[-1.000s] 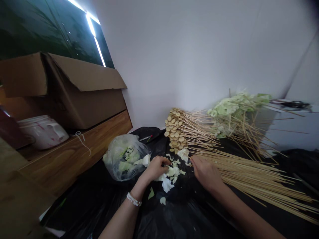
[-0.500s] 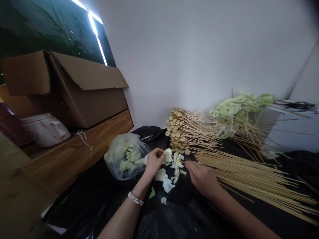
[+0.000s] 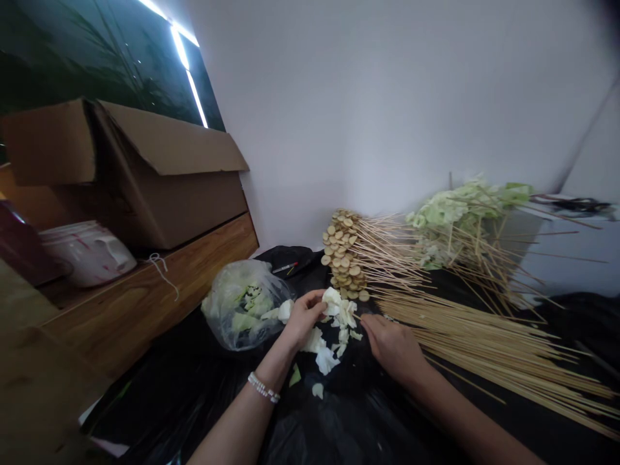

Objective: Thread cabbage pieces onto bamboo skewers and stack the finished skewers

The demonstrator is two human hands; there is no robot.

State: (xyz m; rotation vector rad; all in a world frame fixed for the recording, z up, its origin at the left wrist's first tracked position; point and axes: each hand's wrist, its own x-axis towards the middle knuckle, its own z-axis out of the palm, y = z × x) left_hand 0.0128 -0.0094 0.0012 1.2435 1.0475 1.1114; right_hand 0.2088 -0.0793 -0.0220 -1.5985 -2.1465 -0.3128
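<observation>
My left hand [image 3: 309, 316], with a beaded bracelet at the wrist, pinches a pale cabbage piece [image 3: 332, 301] between thumb and fingers. Facing it, my right hand [image 3: 390, 336] is closed on a thin bamboo skewer [image 3: 357, 317], whose tip end meets the cabbage; most of the skewer is hidden by the hand. Loose cabbage pieces [image 3: 326, 359] lie on the black plastic sheet [image 3: 339, 420] below my hands. Just left of my left hand sits a clear plastic bag [image 3: 220, 329] filled with torn cabbage.
Bare skewers [image 3: 484, 349] spread out on the right. Behind my hands lie skewers tipped with round pale slices [image 3: 343, 248]. Cabbage-loaded skewers [image 3: 460, 213] are heaped at the back right. A cardboard box [image 3: 169, 194] stands on a wooden ledge [image 3: 208, 265] at left, near a white tub [image 3: 92, 252].
My left hand has moved slightly right, bringing its cabbage piece against the cabbage by the skewer's tip. My right hand has stayed nearly in place.
</observation>
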